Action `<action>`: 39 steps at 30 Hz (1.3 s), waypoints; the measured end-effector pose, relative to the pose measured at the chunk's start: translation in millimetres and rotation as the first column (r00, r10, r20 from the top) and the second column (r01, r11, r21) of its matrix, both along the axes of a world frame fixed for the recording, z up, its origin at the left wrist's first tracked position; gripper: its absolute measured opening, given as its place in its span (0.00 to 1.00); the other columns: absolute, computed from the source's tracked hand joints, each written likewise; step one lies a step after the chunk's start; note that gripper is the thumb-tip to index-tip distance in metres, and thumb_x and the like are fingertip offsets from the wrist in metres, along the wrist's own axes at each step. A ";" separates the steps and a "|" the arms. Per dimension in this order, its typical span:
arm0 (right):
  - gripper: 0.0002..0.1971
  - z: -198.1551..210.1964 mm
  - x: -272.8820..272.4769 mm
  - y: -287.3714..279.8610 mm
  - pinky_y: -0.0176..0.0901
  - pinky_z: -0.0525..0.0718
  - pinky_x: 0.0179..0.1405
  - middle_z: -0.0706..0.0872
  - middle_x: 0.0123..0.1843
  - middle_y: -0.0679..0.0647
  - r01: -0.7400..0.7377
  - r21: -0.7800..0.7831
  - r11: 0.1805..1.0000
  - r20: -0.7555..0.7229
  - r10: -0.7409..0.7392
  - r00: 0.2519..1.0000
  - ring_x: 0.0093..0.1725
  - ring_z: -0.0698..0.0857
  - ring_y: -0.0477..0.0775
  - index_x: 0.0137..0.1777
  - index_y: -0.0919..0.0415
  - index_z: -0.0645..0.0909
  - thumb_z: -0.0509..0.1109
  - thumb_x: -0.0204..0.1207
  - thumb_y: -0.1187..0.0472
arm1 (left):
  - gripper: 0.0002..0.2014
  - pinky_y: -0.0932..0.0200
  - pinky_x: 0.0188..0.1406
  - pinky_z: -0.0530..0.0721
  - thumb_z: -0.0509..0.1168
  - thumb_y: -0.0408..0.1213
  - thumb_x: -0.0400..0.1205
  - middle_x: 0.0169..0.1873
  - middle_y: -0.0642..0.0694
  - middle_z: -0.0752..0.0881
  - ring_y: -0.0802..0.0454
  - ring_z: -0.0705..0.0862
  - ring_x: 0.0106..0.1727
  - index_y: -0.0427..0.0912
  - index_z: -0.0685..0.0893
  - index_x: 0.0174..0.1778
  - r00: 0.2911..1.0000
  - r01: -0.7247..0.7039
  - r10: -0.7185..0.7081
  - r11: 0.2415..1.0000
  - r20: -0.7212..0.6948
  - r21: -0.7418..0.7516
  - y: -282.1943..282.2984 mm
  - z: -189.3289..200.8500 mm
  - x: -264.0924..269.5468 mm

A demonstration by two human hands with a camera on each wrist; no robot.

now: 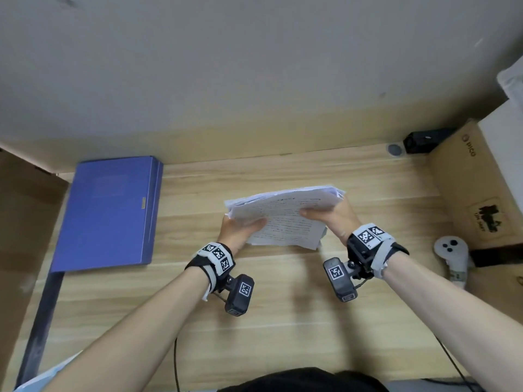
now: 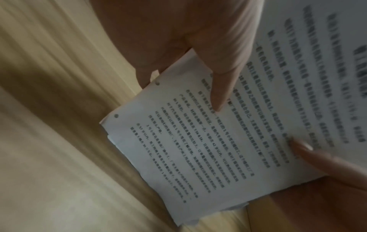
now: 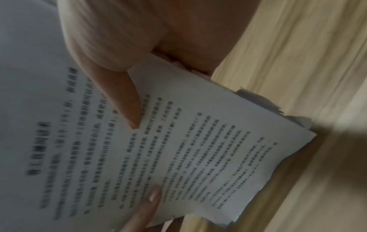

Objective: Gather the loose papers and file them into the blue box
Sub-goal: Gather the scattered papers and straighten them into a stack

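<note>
A stack of white printed papers [image 1: 285,219] is held above the wooden desk [image 1: 283,306], tilted toward me, between both hands. My left hand [image 1: 240,230] grips its left edge, thumb on the top sheet and fingers underneath; my right hand [image 1: 331,215] grips the right edge the same way. The left wrist view shows the papers [image 2: 208,149] with punch holes and my left hand [image 2: 198,62] pinching them. In the right wrist view my right hand [image 3: 119,70] pinches the papers [image 3: 188,157]. The blue box [image 1: 110,213] lies shut and flat at the desk's back left.
Cardboard boxes stand at the left [image 1: 22,222] and at the right [image 1: 475,188]. A white controller [image 1: 452,253] lies by the right box. A small black device [image 1: 424,140] sits at the back right by the wall.
</note>
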State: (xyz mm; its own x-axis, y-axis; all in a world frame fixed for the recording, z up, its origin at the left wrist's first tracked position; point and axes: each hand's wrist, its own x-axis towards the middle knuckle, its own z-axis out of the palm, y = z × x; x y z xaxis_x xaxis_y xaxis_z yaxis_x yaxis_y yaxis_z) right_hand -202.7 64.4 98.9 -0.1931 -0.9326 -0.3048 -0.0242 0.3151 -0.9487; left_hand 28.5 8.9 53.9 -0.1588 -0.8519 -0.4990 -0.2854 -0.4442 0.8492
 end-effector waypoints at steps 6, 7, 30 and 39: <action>0.16 -18.4 -11.5 -4.6 0.50 0.88 0.53 0.93 0.52 0.55 0.114 0.107 0.988 0.107 -0.125 0.986 0.53 0.92 0.55 0.54 0.63 0.89 0.82 0.65 0.66 | 0.12 0.66 0.40 0.89 0.77 0.27 0.73 0.45 0.50 0.91 0.62 0.91 0.42 0.39 0.88 0.51 0.999 0.011 -0.011 1.000 -0.050 0.000 -1.9 6.4 -12.5; 0.16 -21.2 -14.0 -6.0 0.50 0.89 0.52 0.93 0.51 0.55 0.152 0.124 0.981 0.125 -0.167 0.978 0.52 0.92 0.56 0.53 0.64 0.89 0.82 0.65 0.66 | 0.11 0.63 0.40 0.90 0.76 0.26 0.74 0.45 0.50 0.92 0.60 0.92 0.42 0.39 0.88 0.51 0.997 0.029 -0.027 0.999 -0.076 0.027 -2.0 6.7 -17.3; 0.20 -116.9 -45.3 6.8 0.49 0.72 0.66 0.77 0.65 0.60 0.064 0.277 0.959 -0.380 0.048 0.924 0.67 0.74 0.61 0.65 0.67 0.74 0.66 0.72 0.72 | 0.18 0.42 0.58 0.87 0.69 0.43 0.67 0.66 0.42 0.80 0.44 0.85 0.60 0.50 0.81 0.54 0.986 -0.003 -0.050 0.947 0.159 0.320 19.7 -67.7 -63.1; 0.18 -120.9 -47.9 1.1 0.52 0.73 0.63 0.76 0.64 0.60 0.110 0.244 0.963 -0.459 0.014 0.889 0.66 0.73 0.64 0.60 0.66 0.73 0.64 0.70 0.71 | 0.24 0.46 0.64 0.79 0.65 0.35 0.77 0.71 0.42 0.78 0.41 0.80 0.68 0.37 0.75 0.70 0.978 -0.076 0.013 0.951 0.210 0.298 15.6 -57.1 -59.7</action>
State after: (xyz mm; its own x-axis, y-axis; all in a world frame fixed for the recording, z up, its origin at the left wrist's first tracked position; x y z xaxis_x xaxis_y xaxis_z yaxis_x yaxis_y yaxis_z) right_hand -250.6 65.6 -22.0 -0.4103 -0.8197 -0.3998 -0.4092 0.5572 -0.7225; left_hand -31.1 24.5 -3.2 0.0078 -0.6589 -0.7522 -0.4117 -0.6876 0.5981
